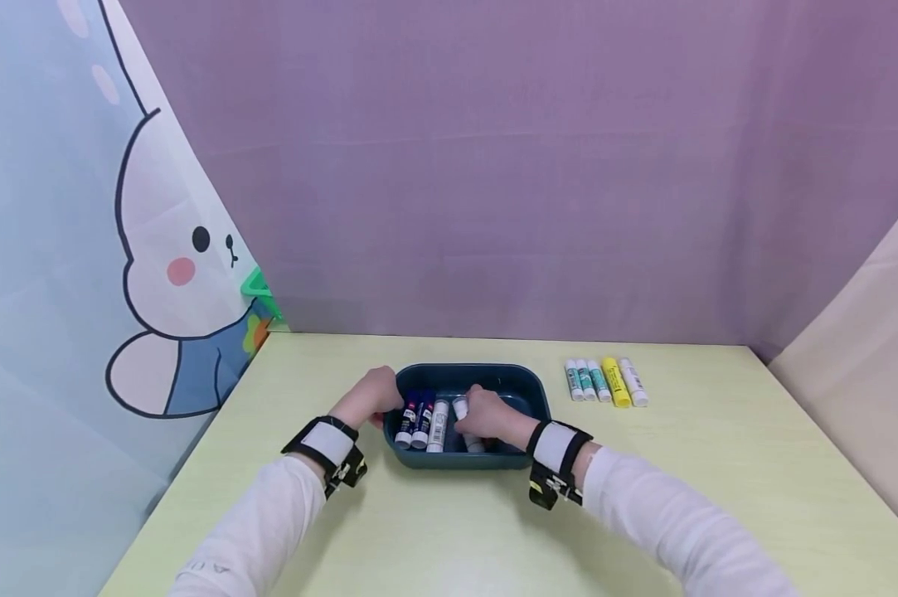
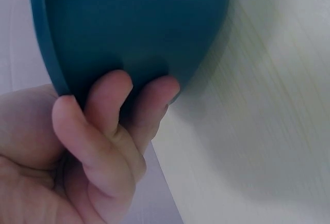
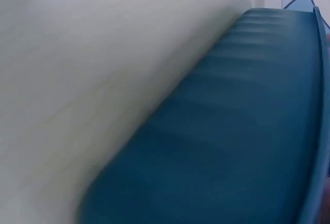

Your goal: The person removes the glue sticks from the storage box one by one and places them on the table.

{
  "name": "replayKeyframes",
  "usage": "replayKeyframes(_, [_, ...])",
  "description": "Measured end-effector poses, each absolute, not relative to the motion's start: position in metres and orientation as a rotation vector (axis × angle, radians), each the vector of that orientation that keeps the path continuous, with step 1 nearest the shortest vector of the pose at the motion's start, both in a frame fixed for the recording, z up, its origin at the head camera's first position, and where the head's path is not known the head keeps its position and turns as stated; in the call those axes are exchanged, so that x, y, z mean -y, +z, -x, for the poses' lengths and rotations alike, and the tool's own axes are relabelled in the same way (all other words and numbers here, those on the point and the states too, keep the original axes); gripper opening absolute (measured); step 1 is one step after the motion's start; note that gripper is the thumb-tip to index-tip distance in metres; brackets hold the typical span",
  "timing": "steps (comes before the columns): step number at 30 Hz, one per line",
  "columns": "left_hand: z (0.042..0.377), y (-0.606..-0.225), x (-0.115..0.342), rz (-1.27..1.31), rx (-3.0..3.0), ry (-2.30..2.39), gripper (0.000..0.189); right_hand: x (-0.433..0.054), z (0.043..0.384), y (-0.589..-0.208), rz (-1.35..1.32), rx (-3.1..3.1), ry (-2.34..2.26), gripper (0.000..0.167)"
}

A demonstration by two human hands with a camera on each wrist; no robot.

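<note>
A dark teal plastic bin [image 1: 467, 462] stands on the table. My left hand [image 1: 378, 393] grips its left rim; in the left wrist view the fingers [image 2: 111, 97] curl against the outer wall. Inside lie two dark blue glue sticks [image 1: 422, 424] with white ends, and beside them a white glue stick [image 1: 437, 425]. My right hand [image 1: 491, 414] reaches into the bin and pinches another white glue stick [image 1: 472, 444], which is partly covered by the fingers. In the right wrist view, the bin's outer wall [image 3: 221, 126] hides most of that hand.
Right of the bin, three small teal-and-white glue sticks [image 1: 585, 380], a yellow glue stick [image 1: 616, 382] and a white glue stick [image 1: 633, 382] lie side by side. A purple curtain [image 1: 493, 182] hangs behind the pale table [image 1: 717, 464]; a printed cloth [image 1: 46, 290] hangs at left.
</note>
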State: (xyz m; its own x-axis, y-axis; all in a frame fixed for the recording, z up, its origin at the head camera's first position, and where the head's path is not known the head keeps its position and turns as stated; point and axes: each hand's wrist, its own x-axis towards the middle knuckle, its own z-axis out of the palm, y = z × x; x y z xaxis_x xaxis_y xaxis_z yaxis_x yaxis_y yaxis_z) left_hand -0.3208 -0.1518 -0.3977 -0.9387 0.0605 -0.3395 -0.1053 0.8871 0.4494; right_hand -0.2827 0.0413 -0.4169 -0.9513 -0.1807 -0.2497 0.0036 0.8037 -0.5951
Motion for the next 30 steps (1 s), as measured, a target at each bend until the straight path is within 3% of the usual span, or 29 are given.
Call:
replayKeyframes(8, [0.322,-0.399,0.151,0.04,-2.707,0.659,0.025,-0.053,0.277,-0.4,0.194,-2.67,-0.893,0.039])
replayKeyframes(30, [0.322,-0.4,0.149,0.049,-2.714,0.674,0.026,-0.109,0.295,-0.313,0.269,-2.734,-0.905,0.049])
